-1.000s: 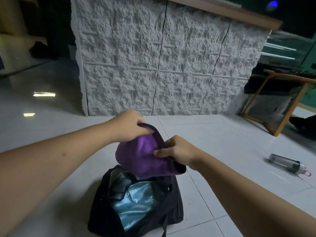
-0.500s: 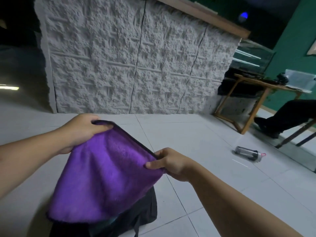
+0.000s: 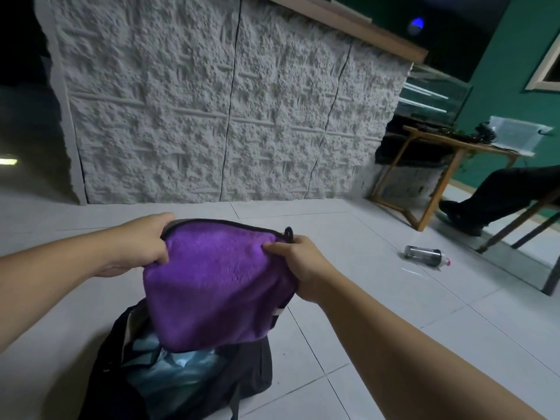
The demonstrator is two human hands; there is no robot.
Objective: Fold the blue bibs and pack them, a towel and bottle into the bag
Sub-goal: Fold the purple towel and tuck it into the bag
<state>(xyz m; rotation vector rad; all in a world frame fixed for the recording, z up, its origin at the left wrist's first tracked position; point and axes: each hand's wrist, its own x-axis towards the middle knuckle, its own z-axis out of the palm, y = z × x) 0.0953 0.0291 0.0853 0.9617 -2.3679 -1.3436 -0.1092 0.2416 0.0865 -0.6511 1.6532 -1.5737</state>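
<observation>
A purple towel with a black edge hangs in the air above an open black bag on the tiled floor. My left hand grips its upper left corner. My right hand pinches its upper right corner, beside a small black loop. Light blue bibs lie inside the bag, partly hidden by the towel. A clear bottle with a pink cap lies on its side on the floor, well to the right of both hands.
A rough white stone-look counter stands straight ahead. At the right are a wooden table and a seated person's dark leg and shoe. Pale floor tiles stretch between the bag and the bottle.
The towel has been turned and pulled out wide between both hands, its black edge now level on top. The bag's blue contents show again below it.
</observation>
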